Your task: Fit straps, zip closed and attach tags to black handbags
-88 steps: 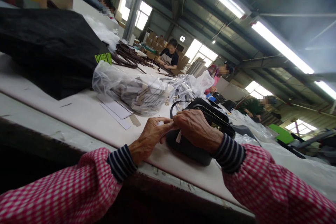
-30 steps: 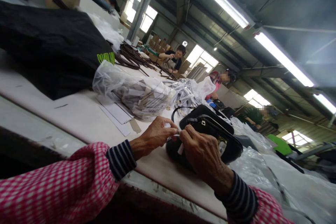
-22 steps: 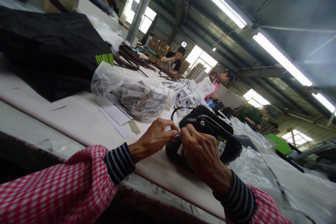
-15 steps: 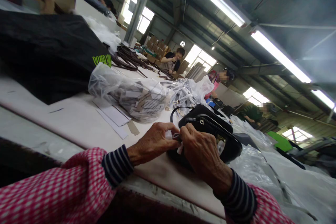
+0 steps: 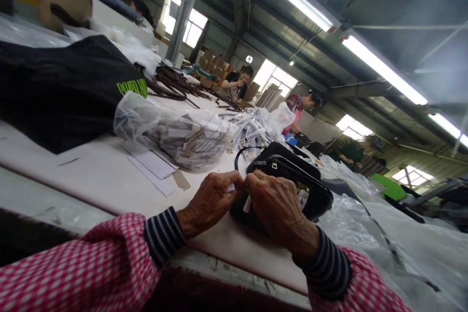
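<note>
My left hand (image 5: 212,200) is closed in a pinch on a small piece of white material (image 5: 230,188). Close against its fingertips, my right hand (image 5: 278,204) is also closed, and a white strip (image 5: 247,204) pokes out below its fingers. Just behind both hands a black bag (image 5: 314,195) with a zipper and a thin strap lies on the white table (image 5: 98,175). My right hand covers part of the bag's front.
A clear plastic bag of paper pieces (image 5: 183,136) lies beyond my left hand, with white cards (image 5: 151,165) beside it. Black cloth (image 5: 62,92) covers the table's left. Brown straps (image 5: 175,83) lie farther back. Plastic sheeting (image 5: 358,224) spreads rightward. People work behind.
My two hands have come closer together at the fingertips, and less of the white material shows between them. The whole view has shifted slightly.
</note>
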{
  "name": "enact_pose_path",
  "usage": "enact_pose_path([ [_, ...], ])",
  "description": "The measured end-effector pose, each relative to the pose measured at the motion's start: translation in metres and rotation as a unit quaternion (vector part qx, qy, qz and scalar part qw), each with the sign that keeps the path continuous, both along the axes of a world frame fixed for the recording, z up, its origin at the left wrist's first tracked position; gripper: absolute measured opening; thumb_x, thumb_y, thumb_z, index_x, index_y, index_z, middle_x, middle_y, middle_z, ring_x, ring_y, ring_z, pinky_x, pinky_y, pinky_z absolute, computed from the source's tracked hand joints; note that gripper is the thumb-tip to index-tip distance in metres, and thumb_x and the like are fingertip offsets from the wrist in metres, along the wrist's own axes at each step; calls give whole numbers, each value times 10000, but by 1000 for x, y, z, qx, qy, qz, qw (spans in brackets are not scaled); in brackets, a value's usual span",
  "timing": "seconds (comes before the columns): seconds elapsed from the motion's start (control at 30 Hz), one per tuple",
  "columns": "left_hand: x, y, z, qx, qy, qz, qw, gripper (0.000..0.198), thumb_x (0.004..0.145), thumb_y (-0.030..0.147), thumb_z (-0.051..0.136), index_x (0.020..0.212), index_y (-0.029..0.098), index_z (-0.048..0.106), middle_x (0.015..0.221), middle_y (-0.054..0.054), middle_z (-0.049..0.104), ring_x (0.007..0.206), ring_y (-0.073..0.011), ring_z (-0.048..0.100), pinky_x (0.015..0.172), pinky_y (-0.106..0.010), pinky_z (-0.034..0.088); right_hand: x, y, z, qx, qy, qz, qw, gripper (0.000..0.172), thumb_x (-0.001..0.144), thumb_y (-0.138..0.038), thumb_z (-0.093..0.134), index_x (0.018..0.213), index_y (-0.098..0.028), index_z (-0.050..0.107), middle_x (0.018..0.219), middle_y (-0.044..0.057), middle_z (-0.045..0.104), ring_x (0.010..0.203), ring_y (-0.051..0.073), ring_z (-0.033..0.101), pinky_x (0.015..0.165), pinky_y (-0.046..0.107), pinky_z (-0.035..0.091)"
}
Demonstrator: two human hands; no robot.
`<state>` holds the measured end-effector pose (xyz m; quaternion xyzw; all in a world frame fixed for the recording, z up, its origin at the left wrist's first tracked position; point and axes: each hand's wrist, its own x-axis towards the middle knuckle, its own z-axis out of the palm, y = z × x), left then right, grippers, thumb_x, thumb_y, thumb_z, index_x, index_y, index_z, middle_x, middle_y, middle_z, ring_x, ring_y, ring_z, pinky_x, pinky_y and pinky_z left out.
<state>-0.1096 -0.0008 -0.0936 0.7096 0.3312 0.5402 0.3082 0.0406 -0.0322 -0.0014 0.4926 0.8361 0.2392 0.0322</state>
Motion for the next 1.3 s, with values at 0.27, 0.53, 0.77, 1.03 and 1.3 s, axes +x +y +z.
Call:
enact_pose_path([
  [0.27, 2, 0, -3, 8, 4, 12, 1000, 122, 923, 125, 588, 915, 176, 699, 851, -4, 708, 805, -159, 645, 733, -255, 415, 3, -2, -3, 9, 30, -7, 999, 110, 1003, -220, 461, 982, -218, 569, 919, 27, 675, 675, 175, 632, 564, 330, 167],
  [0.53, 5, 0, -10, 153, 103, 103, 977, 153, 921, 53, 551, 839, 156, 628, 762, -14, 652, 665, -146, 587, 602, -260, 333, -4, 3, 9, -35, -1, -1, 999, 171, 925, -122, 462, 918, -208, 609, 920, 42, 702, 741, 219, 664, 565, 336, 185],
  [0.77, 6, 2, -8, 58, 43, 96, 993, 144, 913, 121, 653, 1034, 196, 627, 930, -3, 730, 843, -173, 693, 717, -247, 429, -2, 3, 7, -29, 9, -1, 1000, 143, 941, -162, 479, 918, -205, 614, 898, 41, 697, 759, 207, 664, 578, 339, 192],
  [1.03, 2, 2, -5, 104, 56, 77, 990, 106, 926, 98, 626, 943, 185, 683, 856, 4, 707, 789, -146, 659, 705, -230, 421, 2, 4, 11, -43, -8, 16, 999, 108, 909, -135, 508, 921, -209, 586, 929, 32, 690, 764, 201, 654, 576, 336, 191],
  [1.3, 1, -1, -1, 85, -15, 21, 996, 197, 941, 149, 600, 748, 158, 635, 783, 30, 674, 711, -105, 574, 672, -208, 395, -5, 1, 20, -51, -43, 63, 996, 159, 887, -72, 509, 953, -183, 601, 965, 60, 677, 787, 209, 646, 596, 351, 225],
])
